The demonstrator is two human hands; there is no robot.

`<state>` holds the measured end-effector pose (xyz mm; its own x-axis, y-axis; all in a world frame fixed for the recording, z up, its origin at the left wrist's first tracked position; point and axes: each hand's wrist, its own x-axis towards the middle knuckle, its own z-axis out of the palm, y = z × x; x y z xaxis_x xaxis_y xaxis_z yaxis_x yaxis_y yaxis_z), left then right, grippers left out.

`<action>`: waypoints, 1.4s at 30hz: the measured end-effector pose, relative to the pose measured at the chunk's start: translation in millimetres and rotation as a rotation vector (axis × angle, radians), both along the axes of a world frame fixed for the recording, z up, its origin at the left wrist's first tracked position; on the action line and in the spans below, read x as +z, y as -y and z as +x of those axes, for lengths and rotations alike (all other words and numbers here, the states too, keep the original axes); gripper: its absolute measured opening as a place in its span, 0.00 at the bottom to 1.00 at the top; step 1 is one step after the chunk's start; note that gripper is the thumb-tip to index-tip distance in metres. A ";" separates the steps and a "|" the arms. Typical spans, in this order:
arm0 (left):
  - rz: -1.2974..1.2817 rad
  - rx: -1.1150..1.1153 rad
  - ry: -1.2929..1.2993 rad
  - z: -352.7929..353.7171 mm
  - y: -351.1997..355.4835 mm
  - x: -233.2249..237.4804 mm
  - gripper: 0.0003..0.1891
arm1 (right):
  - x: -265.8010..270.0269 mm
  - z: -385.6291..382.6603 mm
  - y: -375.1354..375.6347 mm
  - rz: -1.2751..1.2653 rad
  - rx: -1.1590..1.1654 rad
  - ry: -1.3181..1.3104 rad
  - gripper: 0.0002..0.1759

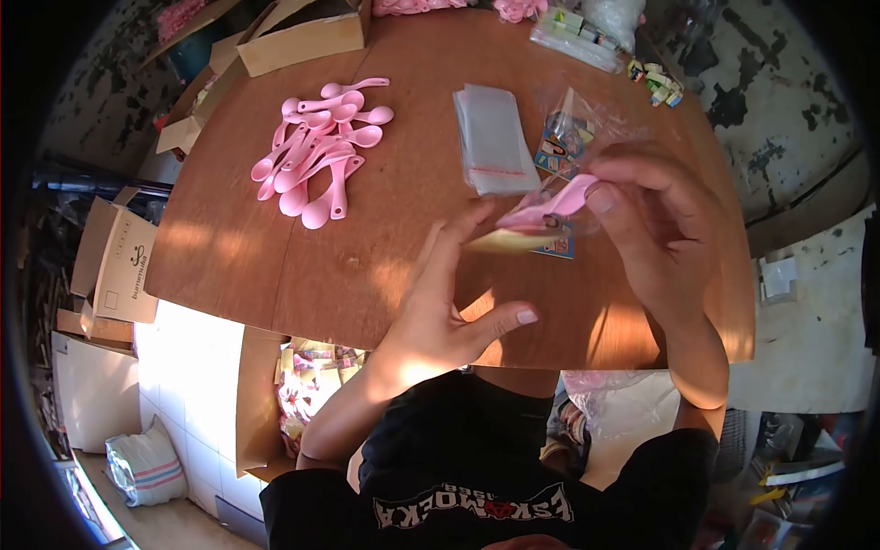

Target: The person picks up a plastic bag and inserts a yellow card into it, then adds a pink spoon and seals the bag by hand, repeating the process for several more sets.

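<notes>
My right hand (pixel 665 215) pinches a pink spoon (pixel 570 197) between thumb and fingers, above the right side of the table. Clear plastic surrounds part of the spoon, and a blurred yellowish piece (pixel 518 241) shows at its lower end. My left hand (pixel 449 298) is just left of it, thumb and fingers apart, holding nothing. Beyond the spoon lie a stack of clear plastic bags (pixel 495 137) and blue printed cards (pixel 559 147), partly under clear plastic. A pile of pink measuring-type spoons (pixel 321 156) rests on the left of the table.
The brown wooden table (pixel 412 55) has a cardboard box (pixel 302 46) at its far left edge. Clear packs (pixel 577 41) and small colourful pieces (pixel 655 84) sit at the far right. Below the near edge, an open carton (pixel 261 394) holds packed items.
</notes>
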<state>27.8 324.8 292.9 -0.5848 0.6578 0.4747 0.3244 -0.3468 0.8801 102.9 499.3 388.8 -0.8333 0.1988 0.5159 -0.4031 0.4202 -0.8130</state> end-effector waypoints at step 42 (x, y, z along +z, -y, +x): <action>-0.055 -0.104 0.132 12.5 17.8 19.2 0.13 | -4.1 19.9 -43.1 -0.260 0.148 0.192 0.04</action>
<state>40.3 307.0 312.1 -0.5673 0.7408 0.3597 0.1699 -0.3221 0.9313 122.8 542.4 384.7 -0.9397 0.1730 0.2949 -0.2735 0.1374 -0.9520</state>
